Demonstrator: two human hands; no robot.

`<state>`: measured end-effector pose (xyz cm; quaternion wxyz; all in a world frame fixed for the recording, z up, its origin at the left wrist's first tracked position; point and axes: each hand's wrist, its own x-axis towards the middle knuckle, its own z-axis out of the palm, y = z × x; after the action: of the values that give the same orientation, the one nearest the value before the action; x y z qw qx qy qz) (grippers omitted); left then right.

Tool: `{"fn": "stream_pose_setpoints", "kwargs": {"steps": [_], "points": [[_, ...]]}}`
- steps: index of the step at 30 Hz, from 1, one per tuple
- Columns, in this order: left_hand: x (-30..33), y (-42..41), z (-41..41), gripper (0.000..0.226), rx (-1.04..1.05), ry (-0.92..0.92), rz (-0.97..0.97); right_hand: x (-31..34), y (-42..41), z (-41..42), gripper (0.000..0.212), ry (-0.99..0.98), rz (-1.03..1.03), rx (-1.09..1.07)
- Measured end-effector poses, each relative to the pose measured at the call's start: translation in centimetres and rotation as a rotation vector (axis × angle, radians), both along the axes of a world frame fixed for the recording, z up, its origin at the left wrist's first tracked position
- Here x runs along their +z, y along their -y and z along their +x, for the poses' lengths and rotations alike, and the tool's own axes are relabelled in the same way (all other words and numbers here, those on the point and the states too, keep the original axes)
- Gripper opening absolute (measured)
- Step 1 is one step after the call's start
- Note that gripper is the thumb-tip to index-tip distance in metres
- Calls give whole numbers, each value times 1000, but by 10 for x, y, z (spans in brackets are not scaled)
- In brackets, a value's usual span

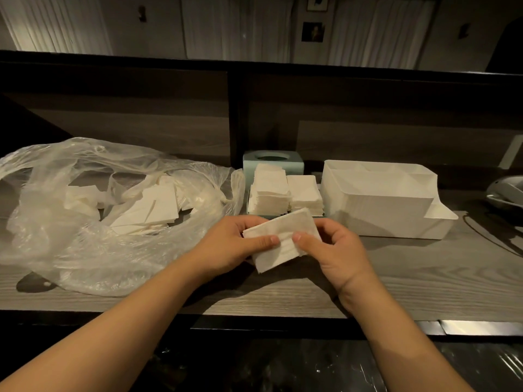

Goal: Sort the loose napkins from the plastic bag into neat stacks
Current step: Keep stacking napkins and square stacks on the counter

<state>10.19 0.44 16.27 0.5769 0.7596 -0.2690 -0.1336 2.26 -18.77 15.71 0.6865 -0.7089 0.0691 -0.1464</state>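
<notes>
White napkin (283, 239) pinched between left hand (235, 247) and right hand (336, 250) over the worktop (424, 278), two stacks (285, 193) behind, plastic bag (85, 222) of seemingly loose napkins at left.

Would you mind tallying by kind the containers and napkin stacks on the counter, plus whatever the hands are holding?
Plastic bag: 1, with loose napkins inside
Napkin stacks: 2, left stack and right stack
Held napkin: 1, pinched by left hand and right hand
White bin: 1
Green box: 1
Total: 6
</notes>
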Motion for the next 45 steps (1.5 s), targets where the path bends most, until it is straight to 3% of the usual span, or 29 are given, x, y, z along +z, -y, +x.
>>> {"fn": "stream_pose_setpoints", "kwargs": {"steps": [3, 5, 11, 14, 16, 20, 23, 26, 33, 36, 38, 41, 44, 45], "points": [[13, 11, 0, 22, 50, -59, -77, 8, -4, 3, 43, -3, 445, 44], [21, 19, 0, 19, 87, -73, -153, 14, -9, 7, 46, -2, 592, 73], [39, 39, 10, 21, 193, -55, -297, 52, 3, 31, 21, 23, 506, 0], [54, 34, 28, 21, 325, -19, -443, 83, 24, 49, 18, -19, 371, -51], [60, 33, 40, 23, 385, 94, -381, 99, 36, 62, 18, -98, 174, -77], [59, 51, 62, 37, 338, 403, 94, 113, 47, 89, 12, -243, -270, -151], [47, 62, 76, 47, 198, 507, 399, 115, 47, 106, 12, -333, -417, -155], [30, 61, 85, 50, 116, 555, 569, 109, 46, 122, 13, -396, -513, -154], [14, 51, 92, 54, 109, 550, 509, 100, 44, 147, 33, -461, -625, -170], [12, 51, 94, 53, 102, 547, 484, 97, 41, 151, 28, -462, -617, -174], [12, 51, 95, 54, 98, 558, 485, 95, 39, 152, 16, -433, -750, -198], [10, 53, 97, 54, 101, 578, 485, 94, 29, 147, 4, -407, -1113, -244], [10, 55, 96, 56, 130, 597, 453, 87, 28, 149, 38, -330, -1341, -300], [11, 55, 95, 57, 146, 603, 435, 86, 28, 149, 38, -315, -1399, -294]]}}
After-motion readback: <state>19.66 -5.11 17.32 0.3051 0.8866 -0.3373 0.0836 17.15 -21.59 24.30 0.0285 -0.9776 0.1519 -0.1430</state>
